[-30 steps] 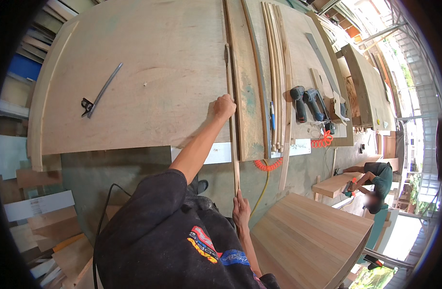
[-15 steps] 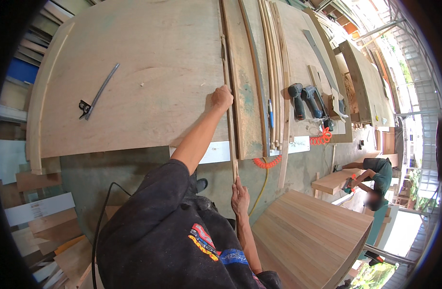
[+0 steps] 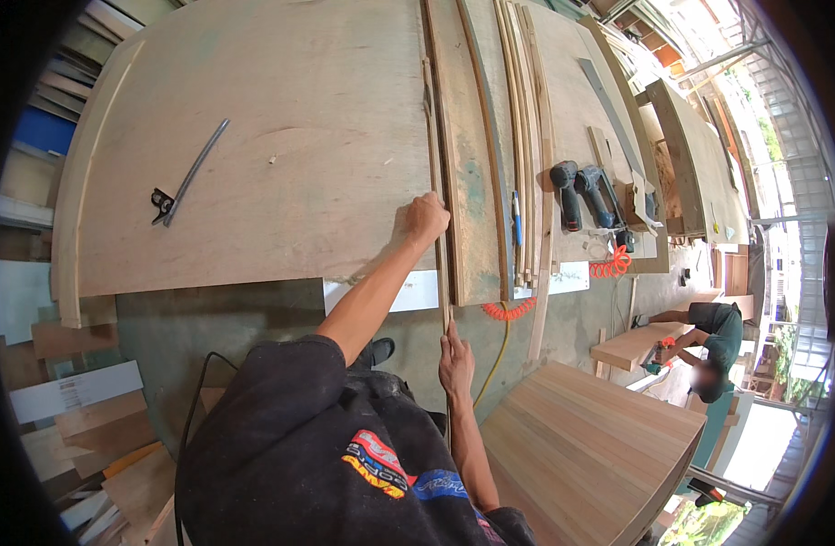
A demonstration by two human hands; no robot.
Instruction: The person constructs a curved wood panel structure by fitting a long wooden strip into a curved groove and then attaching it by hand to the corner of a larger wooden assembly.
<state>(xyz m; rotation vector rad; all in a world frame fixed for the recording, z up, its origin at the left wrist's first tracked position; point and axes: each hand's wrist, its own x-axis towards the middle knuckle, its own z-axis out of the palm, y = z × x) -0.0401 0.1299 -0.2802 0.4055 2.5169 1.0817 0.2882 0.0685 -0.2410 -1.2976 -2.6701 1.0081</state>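
Wooden strip runs beside the stained board, my left hand clenched on it, my right hand pinching it

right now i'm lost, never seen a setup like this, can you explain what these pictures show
No robot: a person works bare-handed. Every picture comes from a wide fisheye camera worn on the head, looking down, so straight edges bend. The left hand is closed around a thin, light-brown wooden strip; the right hand touches it nearer the body, how firmly is unclear. A large pale plywood tabletop carries a combination square with a grey metal blade and black head, several long pale wooden strips, a blue-and-white pen and two bulky dark tools.
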